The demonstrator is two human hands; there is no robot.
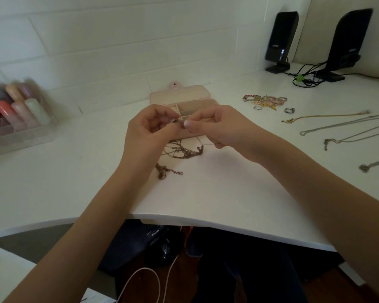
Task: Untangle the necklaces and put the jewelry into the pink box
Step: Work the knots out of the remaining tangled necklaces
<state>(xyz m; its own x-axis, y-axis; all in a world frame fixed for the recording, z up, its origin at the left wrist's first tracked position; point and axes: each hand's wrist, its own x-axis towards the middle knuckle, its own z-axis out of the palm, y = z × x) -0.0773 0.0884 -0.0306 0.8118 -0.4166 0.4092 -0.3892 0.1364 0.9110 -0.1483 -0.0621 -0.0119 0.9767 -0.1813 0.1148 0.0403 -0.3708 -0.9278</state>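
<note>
A tangle of thin necklaces point(184, 150) hangs from my fingers down onto the white desk. My left hand point(149, 127) and my right hand point(214, 125) meet above it, each pinching a strand of the tangle between thumb and fingertips. A loose chain end with a clasp point(167, 170) lies nearer me. Just behind my hands stands the open pink box point(184, 95), lid tipped back, its compartments partly hidden by my fingers. To the right, a gold necklace point(324, 117) and several silver chains point(346, 125) lie straightened out on the desk.
A heap of bracelets and rings point(265, 100) and a single ring point(289, 110) lie right of the box. Two black speakers point(280, 40) with cables stand at the back right. A clear organizer of coloured bottles point(15, 110) sits at the left. The desk's front edge point(206, 221) curves below my forearms.
</note>
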